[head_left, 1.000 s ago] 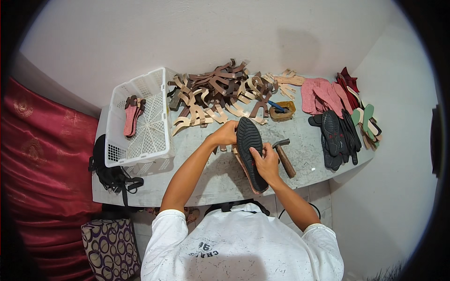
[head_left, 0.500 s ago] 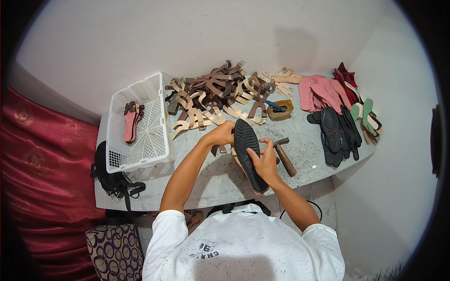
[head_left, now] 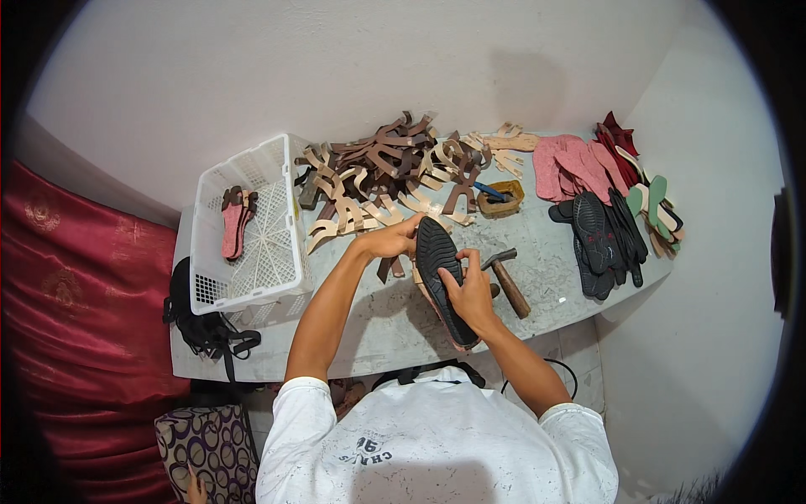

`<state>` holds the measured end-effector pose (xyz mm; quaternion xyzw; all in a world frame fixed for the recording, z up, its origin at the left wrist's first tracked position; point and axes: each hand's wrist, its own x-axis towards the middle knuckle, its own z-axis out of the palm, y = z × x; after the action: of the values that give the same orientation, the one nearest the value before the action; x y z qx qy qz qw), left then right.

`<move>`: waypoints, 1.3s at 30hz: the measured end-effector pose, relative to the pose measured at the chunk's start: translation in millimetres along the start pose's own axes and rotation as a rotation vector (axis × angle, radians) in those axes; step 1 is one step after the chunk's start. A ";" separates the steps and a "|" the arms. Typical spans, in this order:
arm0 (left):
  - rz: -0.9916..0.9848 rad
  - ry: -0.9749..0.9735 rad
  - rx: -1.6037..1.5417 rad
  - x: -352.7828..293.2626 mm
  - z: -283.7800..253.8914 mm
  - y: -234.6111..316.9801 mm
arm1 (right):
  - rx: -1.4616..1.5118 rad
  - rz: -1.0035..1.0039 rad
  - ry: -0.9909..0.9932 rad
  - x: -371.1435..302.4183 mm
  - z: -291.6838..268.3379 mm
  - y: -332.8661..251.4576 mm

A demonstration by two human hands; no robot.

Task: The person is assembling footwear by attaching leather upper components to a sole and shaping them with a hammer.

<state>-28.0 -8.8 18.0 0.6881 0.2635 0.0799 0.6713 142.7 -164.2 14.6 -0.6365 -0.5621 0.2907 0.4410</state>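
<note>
A black ridged shoe sole (head_left: 440,273) is held up over the near middle of the table, its tread facing me, with a pink layer and a tan piece showing along its lower left edge. My left hand (head_left: 396,238) is closed on its far end, the fingers partly hidden behind it. My right hand (head_left: 473,294) grips the right edge, thumb on the tread. Just right of that hand lies a hammer (head_left: 510,287) with a wooden handle. Beyond my hands, brown and cream cut straps (head_left: 378,176) are heaped.
To the left stands a white plastic basket (head_left: 294,218) holding pink insoles (head_left: 233,225). At right are pink sole pieces (head_left: 562,168), black soles (head_left: 594,235) and green-and-white soles (head_left: 655,202). A small yellowish tub (head_left: 501,208) holds a blue-handled tool. A black bag (head_left: 201,315) hangs at the left edge.
The sole and both hands have shifted very slightly, the grip staying the same. Fingers of what looks like another person's hand now show beside the patterned cushion at the lower left.
</note>
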 end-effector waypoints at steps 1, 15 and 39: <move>0.006 0.026 -0.048 0.3 -0.4 -2.5 | -0.023 -0.016 0.011 0.1 0.1 0.5; 0.018 0.172 -0.312 1.9 6.5 -4.4 | -0.059 -0.017 0.009 -0.1 -2.0 -7.3; 0.171 0.017 -0.435 -19.1 9.9 -12.9 | -0.047 -0.119 0.100 -4.4 5.6 6.4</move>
<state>-42.9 -27.0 9.3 0.5463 0.1864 0.1971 0.7924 139.9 -167.0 5.9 -0.6258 -0.5829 0.2184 0.4700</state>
